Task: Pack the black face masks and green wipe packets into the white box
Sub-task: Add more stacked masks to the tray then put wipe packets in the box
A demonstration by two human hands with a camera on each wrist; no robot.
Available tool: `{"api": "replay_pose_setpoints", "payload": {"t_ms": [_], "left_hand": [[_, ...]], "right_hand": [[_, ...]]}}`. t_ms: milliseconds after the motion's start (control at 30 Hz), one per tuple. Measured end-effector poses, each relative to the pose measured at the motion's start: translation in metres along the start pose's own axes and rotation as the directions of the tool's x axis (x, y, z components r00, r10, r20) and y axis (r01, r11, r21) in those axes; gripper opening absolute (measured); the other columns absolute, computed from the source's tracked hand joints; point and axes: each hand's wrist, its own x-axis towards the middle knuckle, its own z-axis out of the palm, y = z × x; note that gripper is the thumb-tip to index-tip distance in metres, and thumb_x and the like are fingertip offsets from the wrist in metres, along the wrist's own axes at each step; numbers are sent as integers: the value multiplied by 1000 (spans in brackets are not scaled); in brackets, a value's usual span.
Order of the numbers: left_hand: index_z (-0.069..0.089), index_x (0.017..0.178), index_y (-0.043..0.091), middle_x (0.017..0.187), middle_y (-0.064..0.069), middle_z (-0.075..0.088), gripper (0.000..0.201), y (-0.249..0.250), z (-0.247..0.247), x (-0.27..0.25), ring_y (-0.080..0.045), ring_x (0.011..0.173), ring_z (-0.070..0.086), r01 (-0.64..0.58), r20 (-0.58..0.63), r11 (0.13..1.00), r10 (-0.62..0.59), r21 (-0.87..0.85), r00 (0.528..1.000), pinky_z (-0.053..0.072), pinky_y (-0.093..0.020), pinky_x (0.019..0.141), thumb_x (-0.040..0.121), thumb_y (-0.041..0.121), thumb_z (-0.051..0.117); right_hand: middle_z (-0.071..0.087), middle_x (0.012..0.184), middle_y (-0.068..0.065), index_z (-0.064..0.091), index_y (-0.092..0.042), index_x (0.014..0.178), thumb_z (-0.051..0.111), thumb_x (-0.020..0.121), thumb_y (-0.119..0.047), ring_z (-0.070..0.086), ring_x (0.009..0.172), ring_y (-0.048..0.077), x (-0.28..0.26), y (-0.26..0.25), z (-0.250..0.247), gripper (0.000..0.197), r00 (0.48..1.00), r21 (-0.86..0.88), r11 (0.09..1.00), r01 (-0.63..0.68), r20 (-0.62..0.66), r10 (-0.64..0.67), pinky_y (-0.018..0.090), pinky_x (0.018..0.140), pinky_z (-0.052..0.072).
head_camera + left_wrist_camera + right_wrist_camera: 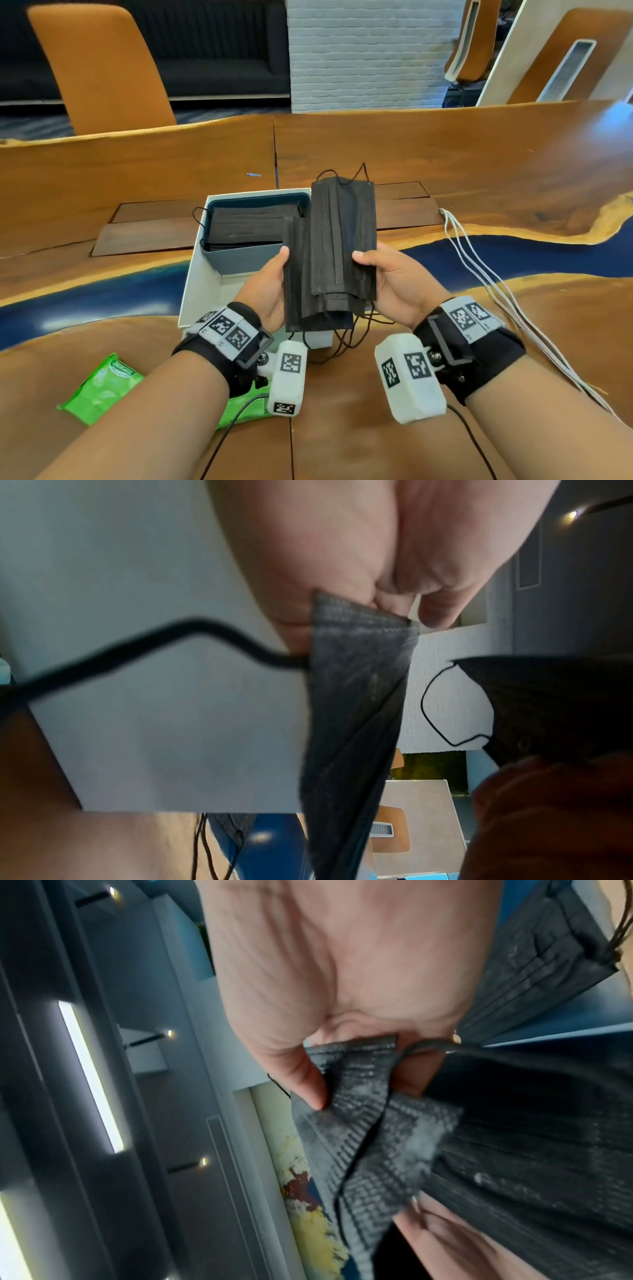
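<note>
Black face masks (330, 250), a loose stack, sit between my two hands, lifted just in front of the white box (202, 291) w/ their long side pointing away from me. My left hand (265, 291) curls round the stack's left edge, thumb on top, fingers underneath; my right hand (399, 284) does the same on the right edge. From the right wrist view my thumb (304, 1080) pinches the embossed border of a mask, so both grips are closed on the stack, not wide, just enough to squeeze the layers flat. I hold both edges bc the masks are fanned out of line and the ear loops (346, 337) dangle below toward the box's near side; squaring them up probably lets them drop in cleanly.

The box stands open, lid flap leaning toward me, and its blue-grey inner tray (239, 255) already has a layer of masks (246, 224) lying flat. One loop hangs over the box's left wall. My stack overlaps the box's right side in the head view, so I judge the next move is a short carry left and down onto the masks already in.

Green wipe packets (102, 385) lie on the wooden table (479, 154), nearer to me than the box and to its left; a 2nd is partly hidden under my left forearm. They're not packed yet, so I'd say the job's roughly mid-way. Risk: loops snagging the box rim.
</note>
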Motion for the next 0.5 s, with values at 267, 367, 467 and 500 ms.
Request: {"api": "replay_pose_setpoints", "payload": {"t_ms": [267, 367, 467, 500], "left_hand": [[57, 124, 16, 120, -17, 65, 64, 1, -4, 3, -29, 108, 64, 14, 10, 999, -14, 51, 1000, 52, -47, 89, 95, 60, 22], [58, 122, 12, 114, -14, 68, 55, 0, -3, 4, -26, 102, 66, 11, 15, 999, -12, 46, 1000, 54, -43, 82, 97, 52, 29], [55, 122, 12, 108, -13, 70, 36, -2, -3, 4, -24, 94, 69, -40, 45, 995, 36, 95, 998, 58, -40, 74, 99, 35, 39], [53, 122, 13, 110, -13, 69, 30, -3, -2, 4, -24, 95, 69, -64, 60, 990, 57, 125, 997, 58, -40, 76, 99, 29, 43]], "right_hand": [[63, 119, 13, 49, -8, 125, 48, 96, -4, 64, 100, 22, 19, 23, 3, 29, 982, -318, 940, -126, -174, 72, 33, 77, 55], [61, 120, 14, 45, -7, 124, 50, 96, -7, 63, 100, 22, 18, 24, 0, 29, 976, -341, 933, -116, -214, 43, 33, 78, 55], [61, 117, 8, 44, -11, 125, 54, 95, -13, 63, 100, 17, 16, 25, -3, 32, 975, -450, 885, -118, -224, 16, 30, 78, 55], [61, 115, 4, 43, -14, 126, 55, 94, -16, 62, 99, 14, 14, 24, -4, 34, 974, -516, 848, -122, -227, 2, 28, 76, 54]]}}
